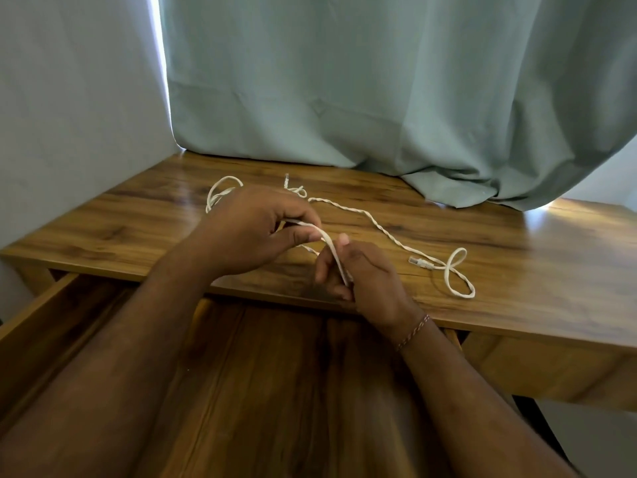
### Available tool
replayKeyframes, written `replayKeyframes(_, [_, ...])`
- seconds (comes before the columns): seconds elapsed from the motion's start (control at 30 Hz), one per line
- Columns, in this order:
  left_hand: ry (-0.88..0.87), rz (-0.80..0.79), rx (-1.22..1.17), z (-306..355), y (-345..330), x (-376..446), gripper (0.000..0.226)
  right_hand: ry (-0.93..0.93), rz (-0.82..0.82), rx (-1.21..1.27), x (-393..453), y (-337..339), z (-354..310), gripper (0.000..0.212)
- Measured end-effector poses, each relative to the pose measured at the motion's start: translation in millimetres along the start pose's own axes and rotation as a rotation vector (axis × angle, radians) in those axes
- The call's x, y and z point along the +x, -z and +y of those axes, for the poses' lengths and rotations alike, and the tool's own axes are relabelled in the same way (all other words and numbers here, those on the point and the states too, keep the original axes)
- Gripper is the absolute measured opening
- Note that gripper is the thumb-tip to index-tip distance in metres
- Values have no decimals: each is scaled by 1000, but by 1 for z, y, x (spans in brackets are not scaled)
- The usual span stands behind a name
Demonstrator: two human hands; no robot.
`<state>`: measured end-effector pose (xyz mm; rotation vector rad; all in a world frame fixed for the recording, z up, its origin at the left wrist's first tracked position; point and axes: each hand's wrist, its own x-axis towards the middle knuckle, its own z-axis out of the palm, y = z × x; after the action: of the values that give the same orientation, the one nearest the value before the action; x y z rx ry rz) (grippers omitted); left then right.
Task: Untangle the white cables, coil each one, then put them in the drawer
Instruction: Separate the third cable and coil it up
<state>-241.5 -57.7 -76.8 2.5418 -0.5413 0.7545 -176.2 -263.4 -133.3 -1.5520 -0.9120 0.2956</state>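
The twisted white cables [375, 224] lie on the brown wooden surface [517, 257], trailing from a loop at far left to another at right. Both hands, left [255, 232] and right [358, 274], meet above its near edge. The open wooden drawer [262, 391] extends below; a pale green fabric curtain [379, 81] hangs behind.

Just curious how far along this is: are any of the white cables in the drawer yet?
No: the white cables lie on the desk top or in the hands, and the open drawer shows only bare wood.
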Motion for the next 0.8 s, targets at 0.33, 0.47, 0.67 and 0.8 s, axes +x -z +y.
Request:
replayKeyframes(0.33, [86, 160, -49, -1, -51, 4, 35, -32, -398, 812, 1, 13, 3, 39])
replayKeyframes(0.47, [40, 81, -142, 3, -64, 2, 25, 1, -327, 913, 1, 10, 8, 36])
replayKeyframes(0.67, [35, 58, 30, 1, -75, -2, 37, 81, -23, 1015, 1, 1, 5, 35])
replayKeyframes(0.8, [85, -30, -96, 6, -81, -2, 27, 94, 141, 1114, 3, -4, -5, 35])
